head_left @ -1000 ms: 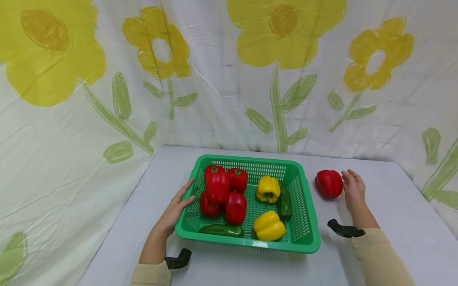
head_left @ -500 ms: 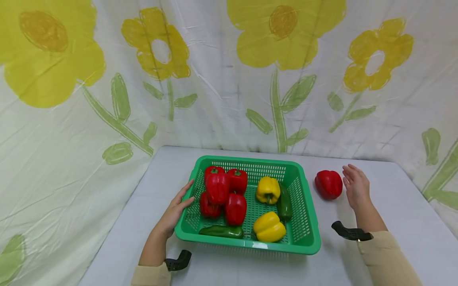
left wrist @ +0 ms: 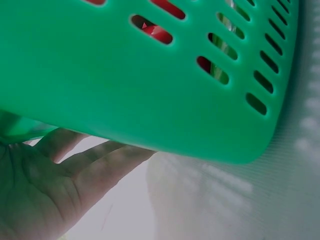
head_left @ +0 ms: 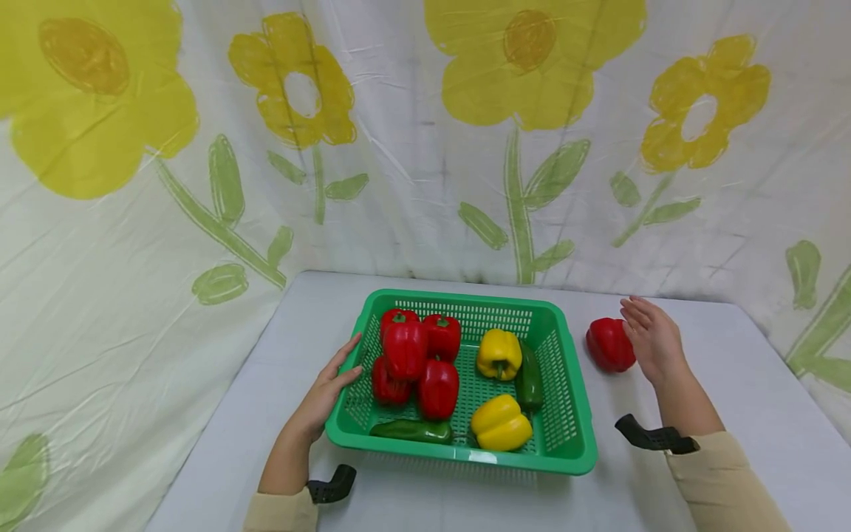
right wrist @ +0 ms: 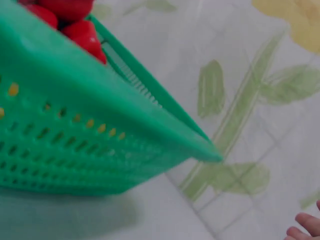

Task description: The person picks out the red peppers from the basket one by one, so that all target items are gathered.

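Note:
A green perforated basket (head_left: pixel 577 384) stands mid-table, holding several red bell peppers (head_left: pixel 405 351) on its left side. Two yellow bell peppers (head_left: pixel 500 423) and two long green peppers (head_left: pixel 411 431) share it. My left hand (head_left: pixel 326 395) lies along the basket's left side, fingers extended at the rim; the left wrist view shows those fingers (left wrist: pixel 107 167) against the green wall. Right of the basket, one red bell pepper (head_left: pixel 606 346) lies on the table. Over its right edge, my right hand (head_left: pixel 654 341) is raised with straight fingers, holding nothing; only fingertips (right wrist: pixel 306 224) show in the right wrist view.
The white table (head_left: pixel 718 384) ends at the back against a hanging cloth (head_left: pixel 405 222) painted with yellow flowers. Another cloth fold runs down the left side. Black wrist mounts (head_left: pixel 654 437) are strapped below both hands.
My right hand has lifted from beside the loose red bell pepper, its fingers straightening, then shifted left to overlap the pepper's edge. Left hand and basket stay put.

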Demonstrator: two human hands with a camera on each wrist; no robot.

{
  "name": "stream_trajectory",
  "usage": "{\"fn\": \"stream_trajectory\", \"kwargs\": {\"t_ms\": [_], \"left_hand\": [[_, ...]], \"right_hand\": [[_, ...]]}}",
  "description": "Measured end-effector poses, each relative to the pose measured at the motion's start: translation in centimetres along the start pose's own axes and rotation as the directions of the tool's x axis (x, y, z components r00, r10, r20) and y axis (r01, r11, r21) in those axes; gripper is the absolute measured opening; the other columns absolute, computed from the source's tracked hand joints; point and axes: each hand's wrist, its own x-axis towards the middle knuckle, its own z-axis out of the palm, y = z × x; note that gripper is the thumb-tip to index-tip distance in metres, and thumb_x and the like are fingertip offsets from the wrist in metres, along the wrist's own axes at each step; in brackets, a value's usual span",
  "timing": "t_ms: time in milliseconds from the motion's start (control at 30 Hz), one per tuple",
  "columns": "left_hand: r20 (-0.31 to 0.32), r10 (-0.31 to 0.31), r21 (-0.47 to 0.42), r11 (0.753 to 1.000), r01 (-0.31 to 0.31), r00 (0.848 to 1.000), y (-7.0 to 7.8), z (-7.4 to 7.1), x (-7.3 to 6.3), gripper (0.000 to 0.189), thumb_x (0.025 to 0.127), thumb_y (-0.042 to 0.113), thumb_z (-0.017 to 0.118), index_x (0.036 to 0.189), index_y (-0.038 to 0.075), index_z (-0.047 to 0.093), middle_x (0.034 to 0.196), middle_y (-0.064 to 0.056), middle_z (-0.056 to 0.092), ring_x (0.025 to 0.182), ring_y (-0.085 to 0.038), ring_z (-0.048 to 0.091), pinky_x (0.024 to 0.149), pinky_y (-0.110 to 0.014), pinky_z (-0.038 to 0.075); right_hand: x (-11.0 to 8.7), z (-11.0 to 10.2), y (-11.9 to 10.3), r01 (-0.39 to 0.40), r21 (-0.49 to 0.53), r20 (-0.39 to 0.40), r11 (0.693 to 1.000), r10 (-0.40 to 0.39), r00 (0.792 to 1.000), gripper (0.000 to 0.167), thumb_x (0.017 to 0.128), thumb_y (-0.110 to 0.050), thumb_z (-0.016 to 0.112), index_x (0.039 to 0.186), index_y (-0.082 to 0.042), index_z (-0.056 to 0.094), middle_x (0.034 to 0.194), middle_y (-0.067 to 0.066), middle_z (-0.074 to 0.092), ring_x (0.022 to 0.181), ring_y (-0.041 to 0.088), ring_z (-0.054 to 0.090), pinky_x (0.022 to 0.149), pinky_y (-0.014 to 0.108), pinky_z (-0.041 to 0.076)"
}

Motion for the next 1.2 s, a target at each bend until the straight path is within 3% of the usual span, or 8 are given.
{"fn": "stream_trajectory", "kwargs": {"t_ms": [133,233,333,433,533,600,833,1200], "left_hand": [[0.002,0.000,0.000,1.000,0.000,1.000,0.0,0.0,0.0,0.054,0.099,0.022,0.041,0.148,0.034,0.021,0.157,0.000,0.007,0.145,-0.027,0.005,0.110,-0.056,0.021],[0.001,0.002,0.001,1.000,-0.002,1.000,0.0,0.0,0.0,0.054,0.099,0.021,0.041,0.148,0.033,0.021,0.157,0.000,0.007,0.145,-0.027,0.004,0.111,-0.056,0.019],[0.000,0.004,0.003,1.000,-0.004,1.000,0.1,0.0,0.0,0.054,0.099,0.021,0.041,0.148,0.033,0.021,0.157,0.000,0.007,0.145,-0.026,0.003,0.111,-0.056,0.018],[-0.001,0.002,0.004,1.000,-0.002,1.000,0.1,0.0,0.0,0.054,0.099,0.022,0.041,0.148,0.033,0.021,0.157,0.000,0.007,0.145,-0.026,0.003,0.111,-0.056,0.019],[0.000,0.000,0.003,1.000,0.000,1.000,0.1,0.0,0.0,0.054,0.099,0.022,0.041,0.148,0.034,0.021,0.157,0.000,0.007,0.145,-0.027,0.004,0.110,-0.056,0.021],[0.003,-0.001,0.001,1.000,0.001,1.000,0.1,0.0,0.0,0.054,0.099,0.021,0.041,0.148,0.034,0.021,0.157,0.000,0.007,0.145,-0.027,0.005,0.110,-0.056,0.022],[-0.001,-0.007,-0.001,1.000,0.007,1.000,0.1,0.0,0.0,0.054,0.099,0.022,0.041,0.148,0.034,0.021,0.157,0.001,0.007,0.145,-0.027,0.005,0.110,-0.055,0.023],[-0.004,-0.008,0.001,1.000,0.008,1.000,0.0,0.0,0.0,0.054,0.099,0.023,0.041,0.148,0.034,0.021,0.157,0.000,0.007,0.145,-0.027,0.006,0.109,-0.055,0.023]], "right_hand": [[-0.5,1.5,-0.2,0.027,-0.035,0.065,0.999,-0.024,0.998,0.026,0.098,-0.034,0.044,0.122,-0.026,0.038,0.128,-0.011,0.039,0.134,0.012,0.024,0.117,0.031,0.002],[-0.7,2.6,-0.1,0.058,-0.090,0.129,0.994,-0.046,0.991,0.028,0.098,-0.033,0.043,0.123,-0.022,0.038,0.119,-0.013,0.043,0.126,0.012,0.031,0.116,0.035,0.002],[-0.7,3.7,0.1,0.064,-0.153,0.191,0.986,-0.034,0.981,0.034,0.098,-0.033,0.043,0.128,-0.019,0.035,0.119,-0.014,0.045,0.136,0.020,0.022,0.116,0.037,0.003],[-0.7,4.8,0.2,0.048,-0.238,0.236,0.970,0.009,0.972,0.051,0.099,-0.032,0.041,0.142,-0.012,0.022,0.136,-0.001,0.039,0.144,0.027,0.008,0.116,0.039,0.004],[-0.7,5.8,0.3,0.034,-0.318,0.263,0.948,0.053,0.963,0.067,0.100,-0.031,0.041,0.149,-0.004,0.003,0.153,0.013,0.018,0.145,0.030,0.003,0.116,0.041,0.005],[-0.7,6.4,0.4,0.033,-0.365,0.276,0.930,0.074,0.958,0.071,0.100,-0.031,0.040,0.149,-0.001,-0.002,0.156,0.018,0.005,0.144,0.032,0.004,0.116,0.042,0.006],[-0.3,8.5,1.0,0.062,-0.481,0.348,0.874,0.126,0.929,0.070,0.099,-0.033,0.042,0.148,0.002,0.005,0.154,0.022,0.010,0.142,0.036,0.013,0.114,0.047,0.013],[0.2,12.1,2.9,0.035,-0.488,0.473,0.872,0.231,0.850,0.066,0.099,-0.025,0.046,0.146,0.006,0.013,0.152,0.025,0.017,0.139,0.038,0.021,0.112,0.045,0.021]]}}
